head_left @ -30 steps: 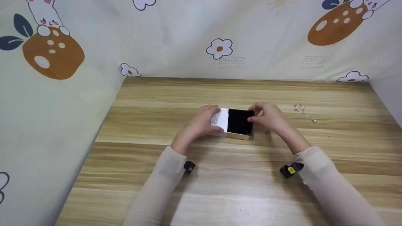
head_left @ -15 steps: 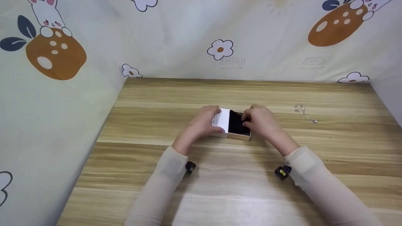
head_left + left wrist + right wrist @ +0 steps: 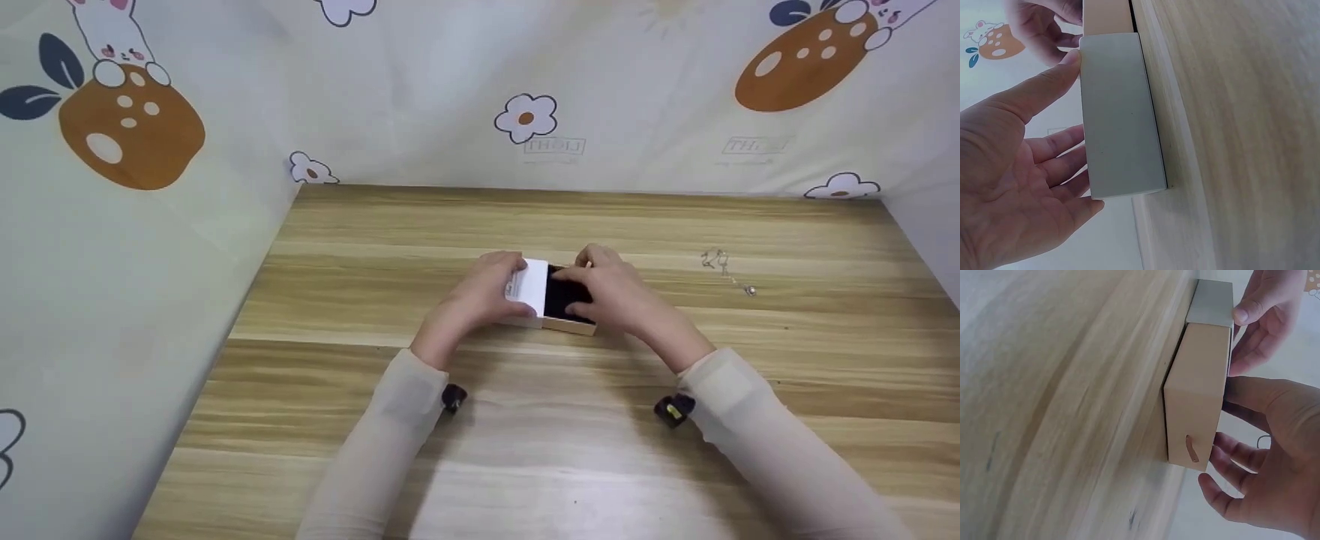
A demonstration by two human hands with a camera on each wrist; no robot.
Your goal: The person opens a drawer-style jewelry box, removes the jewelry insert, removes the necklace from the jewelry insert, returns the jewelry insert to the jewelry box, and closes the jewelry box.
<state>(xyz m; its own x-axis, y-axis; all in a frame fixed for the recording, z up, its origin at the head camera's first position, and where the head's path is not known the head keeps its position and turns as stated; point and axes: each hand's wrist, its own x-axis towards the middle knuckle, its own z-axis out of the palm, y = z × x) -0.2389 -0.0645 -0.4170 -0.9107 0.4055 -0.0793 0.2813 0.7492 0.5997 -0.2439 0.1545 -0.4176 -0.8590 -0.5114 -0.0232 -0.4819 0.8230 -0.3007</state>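
Observation:
A drawer-style jewelry box lies on the table, its white sleeve (image 3: 534, 289) at the left and its tan drawer (image 3: 570, 326) pulled out to the right. My left hand (image 3: 484, 289) holds the sleeve between thumb and fingers. Inside the drawer is a black lining (image 3: 559, 300). Over it, my right hand (image 3: 619, 292) spreads thumb and forefinger onto the lining; the fingertips are partly hidden. In the right wrist view, the other fingers hang near the drawer end, which bears a small pull tab (image 3: 1192, 449). A thin silver-coloured chain with a small pendant (image 3: 751, 290) lies right of the right hand.
The wooden table (image 3: 375, 405) meets a patterned curtain (image 3: 420, 90) at the back and left. A camera is worn on the left wrist (image 3: 453, 398) and another on the right wrist (image 3: 673, 410).
My right hand has moved left from the drawer's right end to over the lining, and its thumb and forefinger have spread apart. The left hand keeps its hold on the sleeve.

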